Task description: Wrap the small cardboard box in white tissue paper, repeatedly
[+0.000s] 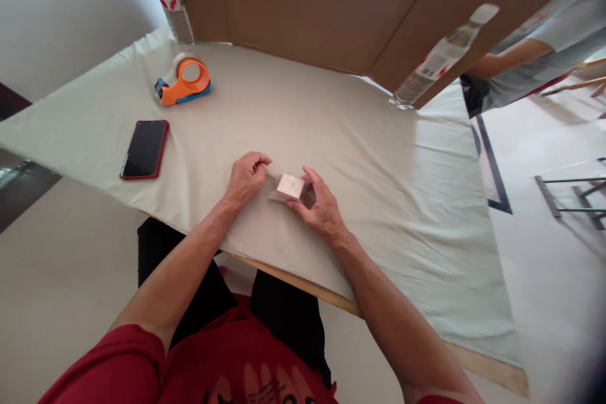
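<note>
A: What lies nearest?

B: The right hand (324, 208), at the right side of the small printed box (290, 185), grasping it between thumb and fingers above the desk (331, 123). What appears to be clear film (278, 197) projects from the box's left side.

A: And the left hand (246, 180)?

B: Just left of the box, fingertips drawn together; whether they pinch anything cannot be told.

A: How is such a hold best made?

B: Probably by light, even pressure on opposite sides, lest the box dent or twist, with the film's edges uncreased.

A: Farther out?

B: Left of the box, a red-cased smartphone (144, 149); beyond it to the left, an orange tape dispenser (173, 92); farthest beyond, cardboard (303, 6).
</note>
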A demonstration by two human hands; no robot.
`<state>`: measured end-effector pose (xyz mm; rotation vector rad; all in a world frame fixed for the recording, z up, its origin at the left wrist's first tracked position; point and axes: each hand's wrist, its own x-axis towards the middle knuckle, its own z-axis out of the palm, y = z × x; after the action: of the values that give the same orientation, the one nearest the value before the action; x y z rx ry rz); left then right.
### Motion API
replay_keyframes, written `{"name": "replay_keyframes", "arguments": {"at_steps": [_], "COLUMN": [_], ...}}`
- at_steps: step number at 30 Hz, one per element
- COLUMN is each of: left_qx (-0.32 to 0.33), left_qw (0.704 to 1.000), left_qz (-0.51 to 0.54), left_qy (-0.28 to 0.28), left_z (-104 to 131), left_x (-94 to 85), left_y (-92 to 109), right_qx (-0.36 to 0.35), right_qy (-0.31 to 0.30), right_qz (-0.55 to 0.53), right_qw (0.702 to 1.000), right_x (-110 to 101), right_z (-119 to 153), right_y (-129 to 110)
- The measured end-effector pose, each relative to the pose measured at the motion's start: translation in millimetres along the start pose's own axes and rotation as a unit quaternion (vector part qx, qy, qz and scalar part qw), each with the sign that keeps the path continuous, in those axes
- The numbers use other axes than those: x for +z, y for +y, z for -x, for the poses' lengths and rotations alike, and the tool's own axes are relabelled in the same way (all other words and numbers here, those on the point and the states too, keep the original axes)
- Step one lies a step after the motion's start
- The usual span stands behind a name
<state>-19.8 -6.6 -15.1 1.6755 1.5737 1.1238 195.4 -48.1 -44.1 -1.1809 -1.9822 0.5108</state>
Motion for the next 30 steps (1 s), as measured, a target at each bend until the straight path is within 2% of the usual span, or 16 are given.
{"name": "replay_keyframes", "arguments": {"at_steps": [2, 5, 9, 15, 22, 27, 30], "left_qx": [-0.022, -0.044, -0.018, 0.024, 0.084, 0.074, 0.083], "left_qw": [0.999, 0.992, 0.981, 0.968, 0.967, 0.965, 0.963], "left_qz": [0.039, 0.107, 0.160, 0.165, 0.133, 0.130, 0.132], "left_qy": [-0.008, -0.050, -0.111, -0.189, -0.198, -0.216, -0.221], "left_z": [0.8, 1.9, 3.0, 7.8, 8.5, 7.4, 6.9], "left_x": [1.8, 6.9, 13.6, 16.4, 19.3, 16.9, 15.6], "left_y": [1.2, 1.7, 0.1, -1.8, -4.6, -8.7, -10.9], "right_qx": [0.008, 0.025, 0.044, 0.077, 0.072, 0.042, 0.030], "right_qy": [0.012, 0.006, -0.003, 0.007, 0.003, -0.015, 0.005], "right_qz": [0.011, 0.021, 0.017, 0.018, 0.011, 0.019, 0.025], "right_qw": [1.000, 0.999, 0.999, 0.997, 0.997, 0.999, 0.999], "right_x": [0.3, -0.5, -1.6, 0.6, -0.3, -3.4, -15.3], "right_z": [0.8, 1.1, 1.3, -0.3, -0.4, 0.7, -1.6], "right_y": [-0.2, -0.5, 0.2, 0.5, 2.5, 0.3, -8.0]}}
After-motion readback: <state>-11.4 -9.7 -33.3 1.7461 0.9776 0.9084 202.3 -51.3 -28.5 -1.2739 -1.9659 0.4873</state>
